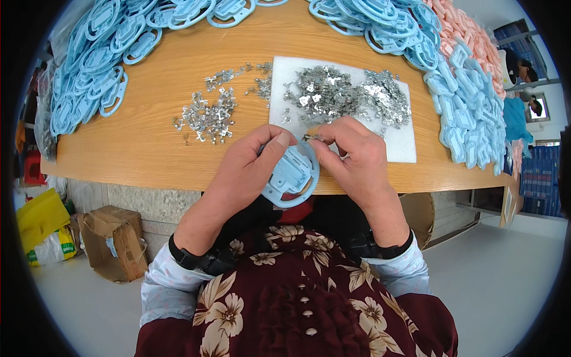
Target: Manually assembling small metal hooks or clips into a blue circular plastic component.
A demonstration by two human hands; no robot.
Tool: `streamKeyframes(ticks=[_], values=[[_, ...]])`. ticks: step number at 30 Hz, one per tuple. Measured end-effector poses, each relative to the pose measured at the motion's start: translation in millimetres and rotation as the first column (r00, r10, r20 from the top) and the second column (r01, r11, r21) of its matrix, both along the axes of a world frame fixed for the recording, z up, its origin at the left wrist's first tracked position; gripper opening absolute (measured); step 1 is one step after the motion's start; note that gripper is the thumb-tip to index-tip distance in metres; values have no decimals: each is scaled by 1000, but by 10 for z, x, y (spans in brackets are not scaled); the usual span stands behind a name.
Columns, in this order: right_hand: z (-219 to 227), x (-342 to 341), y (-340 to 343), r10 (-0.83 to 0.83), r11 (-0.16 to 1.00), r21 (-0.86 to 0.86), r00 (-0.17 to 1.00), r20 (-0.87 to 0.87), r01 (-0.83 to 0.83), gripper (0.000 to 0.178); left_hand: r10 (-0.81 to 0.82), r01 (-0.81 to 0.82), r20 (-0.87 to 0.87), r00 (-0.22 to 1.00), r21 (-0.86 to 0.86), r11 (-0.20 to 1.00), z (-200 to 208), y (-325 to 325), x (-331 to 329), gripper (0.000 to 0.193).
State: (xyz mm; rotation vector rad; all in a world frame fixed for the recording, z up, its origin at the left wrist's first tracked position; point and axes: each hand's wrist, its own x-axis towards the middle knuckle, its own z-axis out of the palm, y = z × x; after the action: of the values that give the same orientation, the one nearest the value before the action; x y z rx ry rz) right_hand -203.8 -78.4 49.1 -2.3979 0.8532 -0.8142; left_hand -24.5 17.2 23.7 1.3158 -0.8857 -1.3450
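My left hand (251, 162) grips a light blue oval plastic part (292, 172) at the table's front edge, its thumb lying over the upper left rim. An open loop forms the lower end of this part, and a raised panel fills its middle. Thumb and forefinger of my right hand (358, 156) are pinched together at the part's upper right rim. Between them shows a small metal piece (310, 137), mostly covered by the fingers. Whether it touches the blue part I cannot tell.
Beyond my hands, small metal clips (326, 89) are heaped on a white foam sheet (401, 152), with more loose clips (208, 116) to the left. Blue oval parts (98, 77) are piled at far left and far right. Blue handle-like pieces (470, 113) and pink pieces (470, 35) lie at the right.
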Motion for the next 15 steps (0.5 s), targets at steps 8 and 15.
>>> streamKeyframes(ticks=[8,15], values=[[31,47,38,100,994,39,993,58,-102,12,-6,27,172,985,-123,992,-34,-47,6,22],[75,-5,48,18,864,497,992,125,-78,13,-51,66,132,990,-112,992,62,-21,4,21]])
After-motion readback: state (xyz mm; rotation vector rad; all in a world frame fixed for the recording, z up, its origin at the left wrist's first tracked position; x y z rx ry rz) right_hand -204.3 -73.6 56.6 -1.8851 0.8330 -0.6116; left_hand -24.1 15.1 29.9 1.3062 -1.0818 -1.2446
